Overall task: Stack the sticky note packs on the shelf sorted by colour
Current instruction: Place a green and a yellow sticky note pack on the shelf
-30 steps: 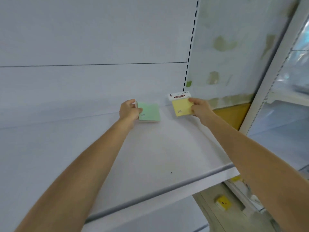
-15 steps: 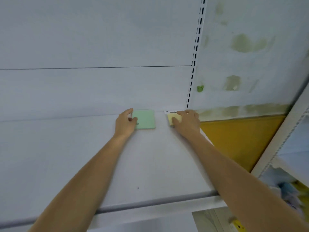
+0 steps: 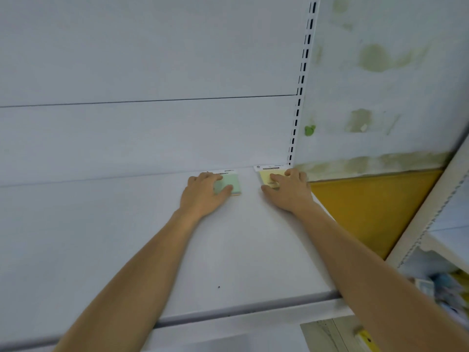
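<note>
Green pack lies under flat left hand; yellow pack under flat right hand

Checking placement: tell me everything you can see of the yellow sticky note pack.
The yellow sticky note pack is a pale yellow square pad with a white header card bearing a dark strip. It lies flat at the back of the white shelf, header toward the rear panel. The right hand rests on it, covering its right part.
</note>
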A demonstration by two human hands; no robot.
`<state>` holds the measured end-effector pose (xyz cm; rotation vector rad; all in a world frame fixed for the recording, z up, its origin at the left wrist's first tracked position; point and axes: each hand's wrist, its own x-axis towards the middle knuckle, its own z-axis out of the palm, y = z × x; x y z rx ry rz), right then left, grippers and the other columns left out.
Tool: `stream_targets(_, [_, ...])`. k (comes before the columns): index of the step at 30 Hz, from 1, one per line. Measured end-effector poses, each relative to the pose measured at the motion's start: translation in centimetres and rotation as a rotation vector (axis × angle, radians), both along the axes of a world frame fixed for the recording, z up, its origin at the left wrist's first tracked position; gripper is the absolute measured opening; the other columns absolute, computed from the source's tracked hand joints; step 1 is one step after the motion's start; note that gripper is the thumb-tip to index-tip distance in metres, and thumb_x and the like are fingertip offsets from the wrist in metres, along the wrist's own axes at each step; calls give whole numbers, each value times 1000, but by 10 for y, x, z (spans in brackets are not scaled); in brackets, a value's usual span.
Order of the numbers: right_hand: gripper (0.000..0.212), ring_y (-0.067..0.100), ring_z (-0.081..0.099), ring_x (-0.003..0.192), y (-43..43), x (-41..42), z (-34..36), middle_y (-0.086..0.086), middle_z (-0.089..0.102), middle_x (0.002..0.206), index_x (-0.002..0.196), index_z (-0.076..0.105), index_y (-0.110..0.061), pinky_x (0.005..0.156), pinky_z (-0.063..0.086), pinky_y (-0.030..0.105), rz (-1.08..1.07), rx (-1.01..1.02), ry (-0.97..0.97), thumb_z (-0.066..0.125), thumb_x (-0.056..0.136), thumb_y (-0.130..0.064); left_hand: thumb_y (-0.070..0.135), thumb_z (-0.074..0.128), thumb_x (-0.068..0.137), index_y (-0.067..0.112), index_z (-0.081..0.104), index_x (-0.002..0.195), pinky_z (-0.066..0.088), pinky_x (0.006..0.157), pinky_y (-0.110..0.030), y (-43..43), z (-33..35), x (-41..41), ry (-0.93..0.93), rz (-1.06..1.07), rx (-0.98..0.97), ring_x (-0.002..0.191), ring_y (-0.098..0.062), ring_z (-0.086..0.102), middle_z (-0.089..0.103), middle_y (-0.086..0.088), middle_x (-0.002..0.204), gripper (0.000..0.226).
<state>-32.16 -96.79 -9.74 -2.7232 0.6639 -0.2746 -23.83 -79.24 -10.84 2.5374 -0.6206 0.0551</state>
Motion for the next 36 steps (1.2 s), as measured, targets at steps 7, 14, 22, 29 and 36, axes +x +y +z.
stream_targets(7, [46,31,21,133,-2,-3,-2,13,30,142,132,43,-20,110,23,40,31,13,29,37,92,-42,48,43,90,24,42,135,28,109,-40,-1,1,-1,-24,-34,103,138,-24,26,32,4,151,51])
stream_targets(14, [45,32,21,133,-2,-2,-4,13,29,143,131,43,-20,110,22,40,36,-6,27,35,93,-43,47,45,89,23,43,133,30,106,-39,-1,1,-2,-34,-28,87,137,-24,27,35,5,149,50])
stream_targets(22, [43,31,23,131,-5,3,-8,13,30,141,124,47,-18,108,25,41,32,-27,23,35,92,-43,46,47,89,23,44,133,33,103,-38,-1,0,-3,-33,-2,69,136,-23,27,38,5,147,50])
stream_targets(29, [53,32,16,139,1,2,-5,12,21,150,140,31,-26,116,10,44,37,-63,-90,36,92,-47,48,46,89,26,39,138,27,112,-40,5,2,-5,-55,6,28,141,-23,21,27,3,154,54])
stream_targets(36, [48,26,21,139,68,8,18,3,30,150,140,35,-26,115,12,37,418,-208,-173,39,94,-41,41,38,95,23,39,139,29,110,-38,77,44,3,-254,81,127,140,-23,27,33,1,152,48])
